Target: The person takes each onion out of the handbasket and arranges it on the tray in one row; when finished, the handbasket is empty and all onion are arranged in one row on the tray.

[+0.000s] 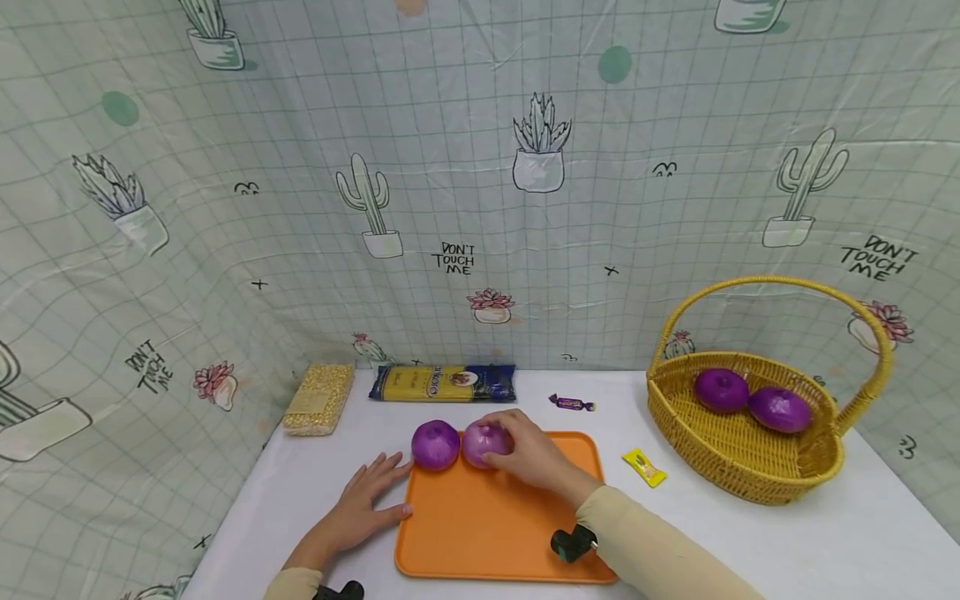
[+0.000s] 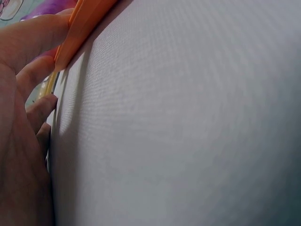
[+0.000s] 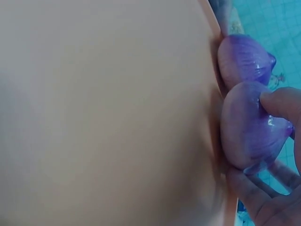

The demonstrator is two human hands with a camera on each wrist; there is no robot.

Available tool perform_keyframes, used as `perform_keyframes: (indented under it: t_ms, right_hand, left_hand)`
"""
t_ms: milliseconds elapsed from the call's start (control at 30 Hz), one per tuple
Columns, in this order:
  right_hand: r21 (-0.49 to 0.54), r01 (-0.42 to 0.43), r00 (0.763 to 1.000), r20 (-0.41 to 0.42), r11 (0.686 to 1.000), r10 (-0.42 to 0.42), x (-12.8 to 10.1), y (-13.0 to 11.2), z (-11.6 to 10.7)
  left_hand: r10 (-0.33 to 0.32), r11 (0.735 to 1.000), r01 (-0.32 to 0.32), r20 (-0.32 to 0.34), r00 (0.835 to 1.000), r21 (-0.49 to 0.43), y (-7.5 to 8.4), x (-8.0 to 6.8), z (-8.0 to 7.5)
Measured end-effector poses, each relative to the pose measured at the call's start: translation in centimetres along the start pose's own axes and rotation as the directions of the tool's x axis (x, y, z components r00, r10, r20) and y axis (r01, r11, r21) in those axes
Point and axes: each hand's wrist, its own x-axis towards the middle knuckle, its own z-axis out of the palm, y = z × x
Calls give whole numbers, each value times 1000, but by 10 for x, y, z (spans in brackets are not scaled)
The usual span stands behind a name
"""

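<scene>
In the head view an orange tray (image 1: 480, 533) lies on the white table. At its back left corner sits a dark purple onion (image 1: 435, 445), and right beside it a paler purple onion (image 1: 480, 446). My right hand (image 1: 525, 450) grips the paler onion, thumb on the near side and fingers over the far side. The right wrist view shows this onion (image 3: 249, 127) between thumb and fingers, with the other onion (image 3: 242, 61) close behind. My left hand (image 1: 367, 504) lies with spread fingers at the tray's left edge; in the left wrist view its fingertips touch the tray's rim (image 2: 77, 40).
On the right stands a yellow wicker basket (image 1: 690, 442) with a tall handle and two purple onions (image 1: 780, 409) inside. A yellow candy (image 1: 644, 467) and a purple candy (image 1: 572, 403) lie between tray and basket. At the back are a pasta packet (image 1: 442, 383) and a bag of yellow kernels (image 1: 320, 400).
</scene>
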Motion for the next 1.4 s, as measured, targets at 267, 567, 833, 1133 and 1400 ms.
perform_keyframes:
  t_ms: [267,567,833,1133,1400]
  right_hand:
    - [-26,-8,1000,2,1000,8,0,-2,1]
    - [-15,-4,1000,-1,1000,4,-1,0,1]
    - [-7,-1,1000,-6,1000,1,-2,2,3]
    - [-29,18,999,-35,999,-19,-3,2,4]
    - [-15,6,999,-37,1000,-7,-4,1,4]
  left_hand:
    - [-5,1000,5,3,1000,7,2,-1,-2]
    - [16,1000,-16,-11,1000,6,2,0,-1]
    - [8,1000,-8,-3,1000,2,-1,1,1]
    - [10,1000,-10,-3,1000,-16,-2,1,1]
    - [23,1000,-23,-15,1000,-9,-2,0,1]
